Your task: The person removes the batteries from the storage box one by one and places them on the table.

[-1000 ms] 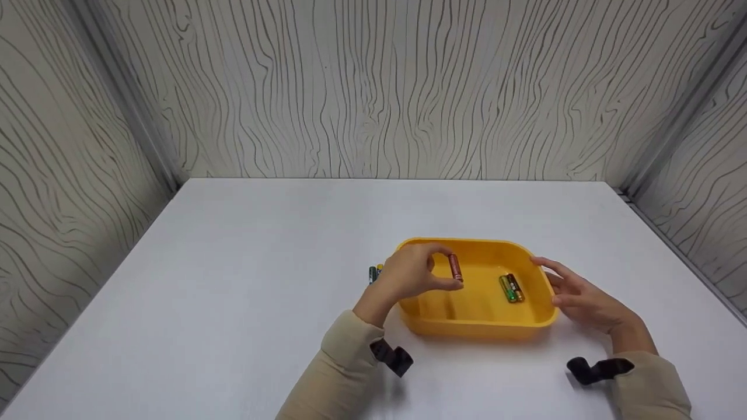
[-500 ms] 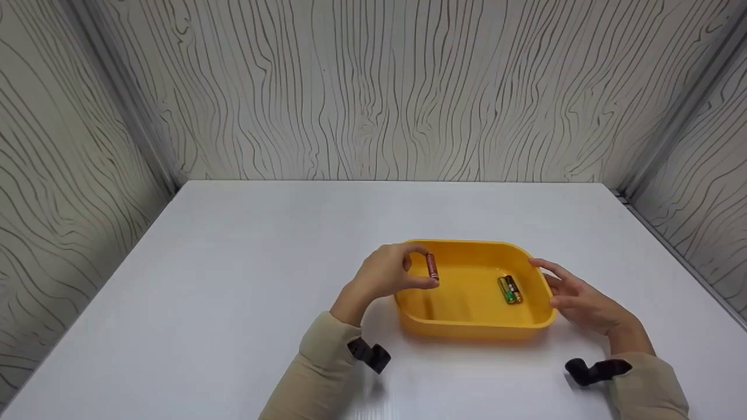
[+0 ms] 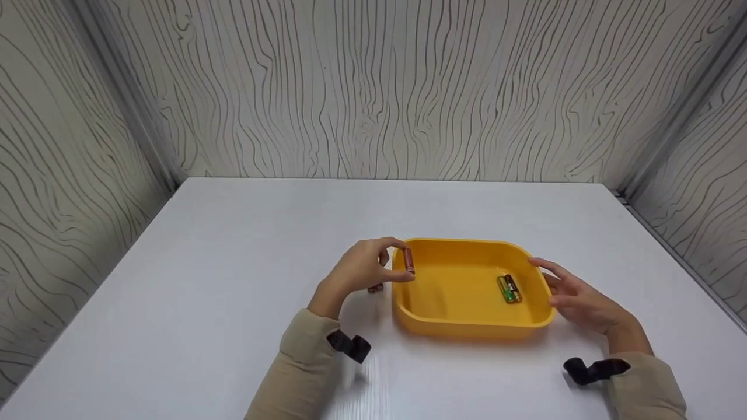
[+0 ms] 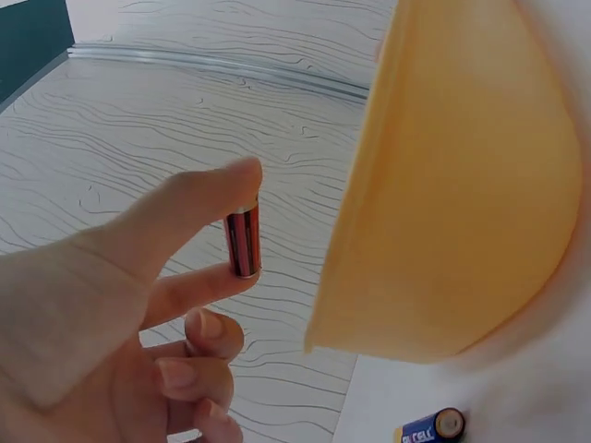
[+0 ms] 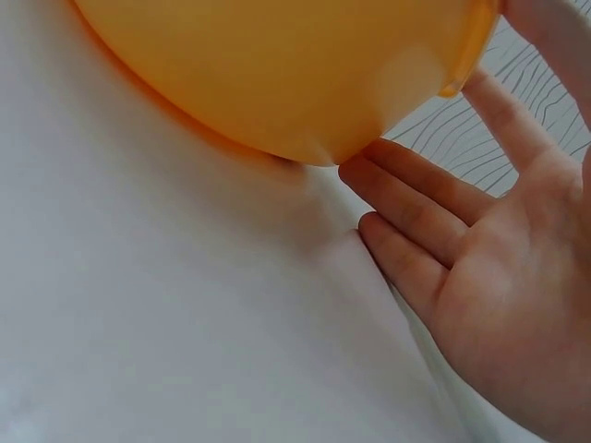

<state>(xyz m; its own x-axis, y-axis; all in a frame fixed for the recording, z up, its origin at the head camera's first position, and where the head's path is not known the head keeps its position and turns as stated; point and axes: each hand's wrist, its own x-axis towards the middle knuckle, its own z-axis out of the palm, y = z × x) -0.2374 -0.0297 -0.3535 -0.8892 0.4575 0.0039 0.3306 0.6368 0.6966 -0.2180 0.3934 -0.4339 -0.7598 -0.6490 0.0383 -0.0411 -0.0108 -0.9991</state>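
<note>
My left hand (image 3: 362,265) pinches a red battery (image 3: 409,261) between thumb and index finger, at the left rim of a yellow plastic bin (image 3: 467,331). In the left wrist view the battery (image 4: 243,242) stands nearly upright between the two fingertips, apart from the bin wall (image 4: 452,185); the other fingers curl loosely. At the bin's right end my right hand (image 3: 589,300) touches the rim and outer wall with its fingers, which look fairly straight in the right wrist view. Inside, toward the right, a green battery (image 3: 506,290) and a dark one with a gold end (image 3: 513,288) lie side by side.
Dark reddish battery ends (image 3: 375,288) show on the white table (image 3: 233,291) under my left hand, left of the bin. A blue-labelled battery (image 4: 430,428) lies near the bin in the left wrist view. Wood-grain panels (image 3: 373,87) enclose the table's back and sides.
My left hand has moved left with the red battery, from over the bin's interior to its left rim. My right hand and the two batteries inside have stayed in place.
</note>
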